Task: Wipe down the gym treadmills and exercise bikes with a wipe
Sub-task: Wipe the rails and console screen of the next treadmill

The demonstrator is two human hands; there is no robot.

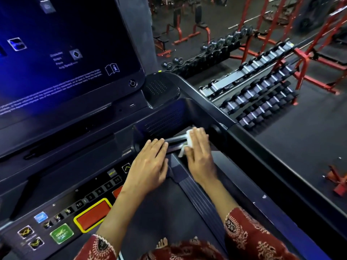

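I stand on a dark treadmill [244,139] with a lit blue screen [62,53] and a button panel [78,209]. A silver handlebar grip [175,139] runs across in front of the console. My right hand [199,149] presses a white wipe [188,139] over this grip, fingers wrapped over it. My left hand [150,166] lies flat with straight fingers on the grip's left end, just beside the right hand.
The treadmill's right side rail [281,177] runs toward me. Beyond it stand dumbbell racks [259,98] and red benches and frames [309,53] on a dark floor. A large red stop button [93,214] and a green start button [61,233] sit on the panel.
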